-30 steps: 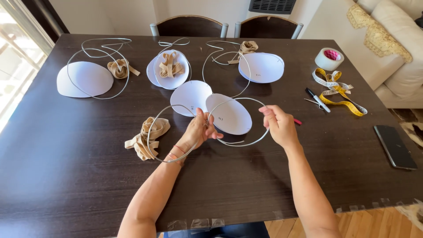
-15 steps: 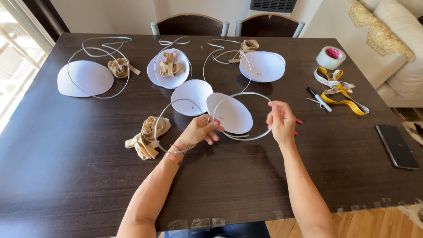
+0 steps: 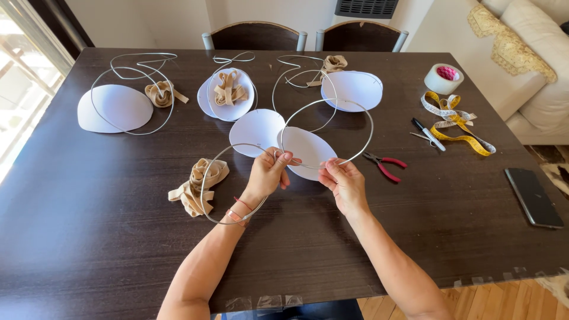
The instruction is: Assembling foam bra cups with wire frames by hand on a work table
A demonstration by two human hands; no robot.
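Since a moment ago both hands have drawn nearer the body: the left hand point(image 3: 268, 173) and right hand point(image 3: 342, 182) each pinch the wire point(image 3: 363, 142), its loops now lifted over the white ovals point(image 3: 308, 149). Red pliers point(image 3: 385, 165) lie just right; the near surface point(image 3: 106, 249) is bare.

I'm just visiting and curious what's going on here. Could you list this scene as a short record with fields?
Surface: dark wooden table
Left hand: pinching a bent wire loop
Right hand: gripping a larger wire hoop
Beneath the hoops: two white oval cut-outs
Near left hand: bundle of beige ribbon
Near right hand: red-handled pliers
Far right: tape roll, yellow measuring tape, phone
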